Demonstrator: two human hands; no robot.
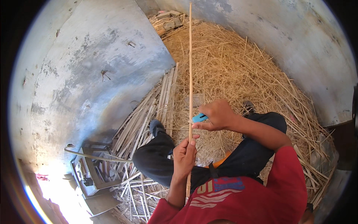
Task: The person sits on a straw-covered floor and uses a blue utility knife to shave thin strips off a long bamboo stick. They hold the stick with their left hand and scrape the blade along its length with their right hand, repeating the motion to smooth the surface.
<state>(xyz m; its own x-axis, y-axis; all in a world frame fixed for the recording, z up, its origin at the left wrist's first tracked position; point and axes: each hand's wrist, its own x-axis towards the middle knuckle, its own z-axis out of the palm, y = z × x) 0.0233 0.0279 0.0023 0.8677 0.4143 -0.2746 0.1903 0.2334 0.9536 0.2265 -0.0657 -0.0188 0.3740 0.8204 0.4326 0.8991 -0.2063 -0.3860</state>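
Note:
A long thin bamboo strip runs nearly upright through the middle of the view, its lower end close to my red shirt. My left hand is closed around its lower part, thumb along the strip. Just above, my right hand grips a light-blue utility knife, whose front end meets the strip from the right. The blade itself is too small to make out. The right thumb lies at the strip, just under the knife.
A deep heap of straw-coloured shavings covers the floor ahead and right. Split bamboo strips lie along the left wall. A wooden frame box stands at lower left, with a thin curved stick across it. My bent legs flank the work.

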